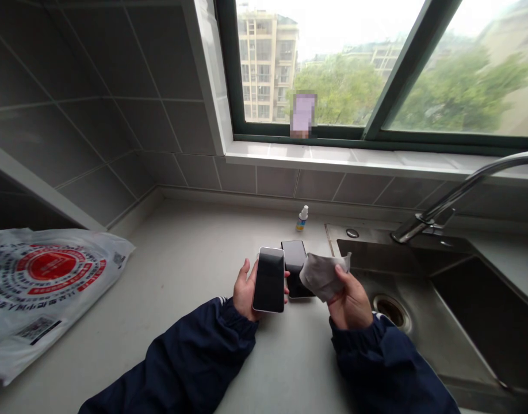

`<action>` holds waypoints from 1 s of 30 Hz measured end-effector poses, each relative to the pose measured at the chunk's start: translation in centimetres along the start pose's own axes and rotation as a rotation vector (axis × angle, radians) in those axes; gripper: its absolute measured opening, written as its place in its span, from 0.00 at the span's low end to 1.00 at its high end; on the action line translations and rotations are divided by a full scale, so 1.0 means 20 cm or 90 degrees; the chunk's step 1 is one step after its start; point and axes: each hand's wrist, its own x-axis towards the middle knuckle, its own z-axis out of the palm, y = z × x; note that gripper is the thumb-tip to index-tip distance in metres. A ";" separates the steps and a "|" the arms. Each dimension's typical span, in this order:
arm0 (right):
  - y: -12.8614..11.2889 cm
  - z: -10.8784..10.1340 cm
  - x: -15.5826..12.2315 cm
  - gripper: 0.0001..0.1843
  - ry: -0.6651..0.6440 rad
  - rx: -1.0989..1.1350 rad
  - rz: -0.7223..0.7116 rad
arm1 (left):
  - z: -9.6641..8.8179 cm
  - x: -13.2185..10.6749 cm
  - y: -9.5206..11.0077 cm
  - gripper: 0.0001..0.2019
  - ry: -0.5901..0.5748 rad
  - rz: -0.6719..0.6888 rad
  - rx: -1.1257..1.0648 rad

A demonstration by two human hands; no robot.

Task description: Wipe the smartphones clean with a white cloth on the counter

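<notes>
A smartphone [269,282] with a dark screen and pale edge lies face up in my left hand [245,290], whose fingers wrap around its far side. My right hand [352,296] pinches a thin grey cloth [320,275] between thumb and fingers, to the right of the phone and apart from it. Beneath and between the two, a second dark smartphone [295,252] rests on the counter, partly covered by the held phone and the cloth. Behind it stands a small white spray bottle [302,218] with a blue and yellow label.
On the right, a steel sink [413,339] with a curved faucet [454,198] is set into the white counter [195,247]. A white plastic bag [80,305] with red print occupies the left. Tiled walls and a window [341,75] border the back.
</notes>
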 end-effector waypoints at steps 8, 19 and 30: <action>0.06 0.17 -0.22 0.35 -0.479 -0.562 -0.318 | 0.03 0.00 -0.03 0.33 0.036 0.022 -0.059; 0.12 0.17 -0.23 0.28 -0.383 -0.788 -0.514 | 0.05 -0.01 -0.02 0.33 0.030 0.025 -0.114; 0.16 0.14 -0.21 0.37 -0.325 -0.923 -0.465 | -0.03 0.00 -0.11 0.33 -0.114 0.016 -0.001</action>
